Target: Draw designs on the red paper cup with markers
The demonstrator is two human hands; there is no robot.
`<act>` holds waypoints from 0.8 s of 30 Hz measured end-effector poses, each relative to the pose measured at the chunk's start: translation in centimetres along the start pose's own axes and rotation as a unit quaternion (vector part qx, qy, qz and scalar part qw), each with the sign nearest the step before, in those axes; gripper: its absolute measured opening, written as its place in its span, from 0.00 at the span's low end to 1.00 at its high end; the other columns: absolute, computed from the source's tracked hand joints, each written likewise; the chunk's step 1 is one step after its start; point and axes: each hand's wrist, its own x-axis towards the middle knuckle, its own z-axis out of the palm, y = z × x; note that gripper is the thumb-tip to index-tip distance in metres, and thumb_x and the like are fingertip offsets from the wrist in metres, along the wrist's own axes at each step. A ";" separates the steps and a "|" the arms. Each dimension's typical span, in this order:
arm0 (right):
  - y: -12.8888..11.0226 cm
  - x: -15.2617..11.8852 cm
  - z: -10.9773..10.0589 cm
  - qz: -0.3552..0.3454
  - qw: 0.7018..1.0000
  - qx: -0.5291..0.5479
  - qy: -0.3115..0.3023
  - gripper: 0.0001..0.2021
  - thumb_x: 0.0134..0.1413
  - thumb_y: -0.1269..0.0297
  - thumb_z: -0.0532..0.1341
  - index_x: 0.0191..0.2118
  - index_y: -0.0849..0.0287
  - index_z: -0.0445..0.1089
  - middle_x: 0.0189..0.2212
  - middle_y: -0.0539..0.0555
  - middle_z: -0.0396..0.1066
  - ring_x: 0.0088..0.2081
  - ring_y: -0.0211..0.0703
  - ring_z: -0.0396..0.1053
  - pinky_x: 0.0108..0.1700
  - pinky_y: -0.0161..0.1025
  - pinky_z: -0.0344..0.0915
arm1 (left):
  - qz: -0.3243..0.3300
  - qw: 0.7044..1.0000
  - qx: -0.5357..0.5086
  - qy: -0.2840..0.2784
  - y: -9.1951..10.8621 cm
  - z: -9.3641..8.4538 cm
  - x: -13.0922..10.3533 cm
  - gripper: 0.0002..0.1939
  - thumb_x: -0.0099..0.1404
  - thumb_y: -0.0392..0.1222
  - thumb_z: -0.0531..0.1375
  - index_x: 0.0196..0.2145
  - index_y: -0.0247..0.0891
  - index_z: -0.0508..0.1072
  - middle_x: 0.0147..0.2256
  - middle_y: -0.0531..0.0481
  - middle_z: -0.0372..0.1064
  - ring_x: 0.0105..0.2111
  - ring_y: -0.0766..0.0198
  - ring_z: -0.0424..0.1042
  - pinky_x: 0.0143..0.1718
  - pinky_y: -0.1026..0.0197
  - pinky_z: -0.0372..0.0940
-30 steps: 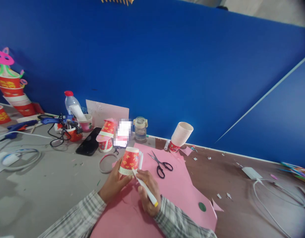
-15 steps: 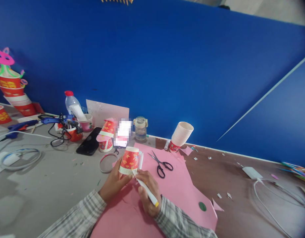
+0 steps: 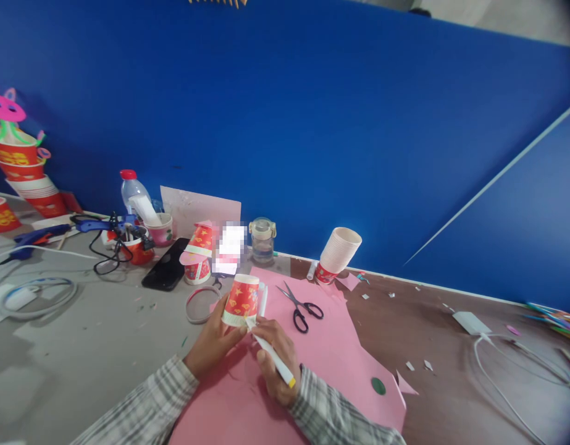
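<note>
An upside-down red paper cup (image 3: 242, 299) with yellow patterns is gripped by my left hand (image 3: 212, 342), fingers round its left side. My right hand (image 3: 278, 353) is closed on a white marker (image 3: 274, 360) with a yellow end, its tip at the cup's lower rim. Both hands are over a large pink paper sheet (image 3: 322, 377). Black-handled scissors (image 3: 300, 307) lie on the sheet, blades apart, right of the cup. Another white marker (image 3: 263, 300) is partly hidden behind the cup. A roll of tape (image 3: 201, 304) lies left of it.
Behind stand a small stacked-cup figure (image 3: 198, 253), a lidded clear jar (image 3: 263, 240) and a leaning stack of paper cups (image 3: 339, 253). A black phone (image 3: 166, 266) and blue glue guns (image 3: 34, 242) are at left. A white cable (image 3: 511, 402) loops at right. A blue partition (image 3: 294, 123) bounds the back.
Almost nothing differs. The cup, the marker and both hands hold nearly the same positions, with the marker tip still at the cup's rim.
</note>
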 end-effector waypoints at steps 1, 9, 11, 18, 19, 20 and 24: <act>0.0 0.0 0.0 0.001 1.000 -0.001 0.004 0.12 0.54 0.68 0.54 0.44 0.54 0.67 0.35 0.57 0.73 0.42 0.57 0.70 0.42 0.50 0.69 | 0.001 1.000 -0.001 -0.002 0.1 0.0 0.0 0.32 0.44 0.48 0.66 0.47 0.46 0.61 0.42 0.50 0.67 0.42 0.53 0.67 0.44 0.52 0.62; 0.0 -0.1 0.0 0.002 1.000 -0.003 0.001 0.13 0.54 0.68 0.54 0.45 0.54 0.67 0.37 0.57 0.73 0.43 0.57 0.70 0.44 0.50 0.68 | -0.001 1.000 -0.007 -0.001 -0.1 0.0 0.0 0.31 0.43 0.48 0.67 0.46 0.46 0.62 0.41 0.51 0.67 0.41 0.54 0.66 0.43 0.53 0.62; -0.1 -0.1 0.0 0.003 1.000 -0.003 -0.004 0.13 0.54 0.68 0.54 0.45 0.54 0.67 0.36 0.57 0.73 0.43 0.58 0.70 0.44 0.50 0.68 | -0.006 1.000 -0.030 0.000 -0.1 0.1 0.0 0.31 0.43 0.48 0.67 0.46 0.46 0.62 0.40 0.51 0.68 0.41 0.56 0.67 0.43 0.55 0.63; -0.1 0.0 0.0 -0.005 1.000 0.001 0.000 0.13 0.53 0.69 0.55 0.46 0.55 0.67 0.38 0.58 0.73 0.45 0.57 0.69 0.46 0.50 0.67 | -0.026 0.998 -0.063 -0.005 0.2 0.2 -0.1 0.33 0.42 0.46 0.68 0.46 0.47 0.62 0.40 0.51 0.68 0.40 0.57 0.67 0.41 0.57 0.64; -0.2 0.0 0.0 -0.010 1.000 0.001 0.001 0.13 0.54 0.69 0.55 0.46 0.55 0.67 0.38 0.58 0.73 0.45 0.57 0.68 0.46 0.50 0.67 | -0.036 0.996 -0.076 -0.007 0.3 0.2 -0.1 0.33 0.42 0.46 0.68 0.46 0.47 0.62 0.40 0.51 0.69 0.40 0.57 0.68 0.40 0.57 0.64; -0.2 0.0 0.0 -0.014 1.000 0.000 0.003 0.14 0.54 0.69 0.54 0.46 0.55 0.67 0.39 0.58 0.72 0.45 0.57 0.69 0.46 0.50 0.67 | -0.050 0.995 -0.090 -0.010 0.3 0.3 -0.2 0.34 0.42 0.46 0.68 0.47 0.48 0.61 0.40 0.51 0.69 0.39 0.58 0.68 0.39 0.58 0.65; -0.3 0.0 0.0 -0.025 0.999 0.000 0.023 0.14 0.54 0.68 0.54 0.47 0.54 0.66 0.38 0.58 0.73 0.43 0.57 0.69 0.44 0.50 0.67 | -0.109 0.986 -0.127 -0.009 0.2 0.3 -0.4 0.37 0.43 0.46 0.68 0.50 0.51 0.57 0.38 0.50 0.69 0.30 0.60 0.71 0.29 0.61 0.66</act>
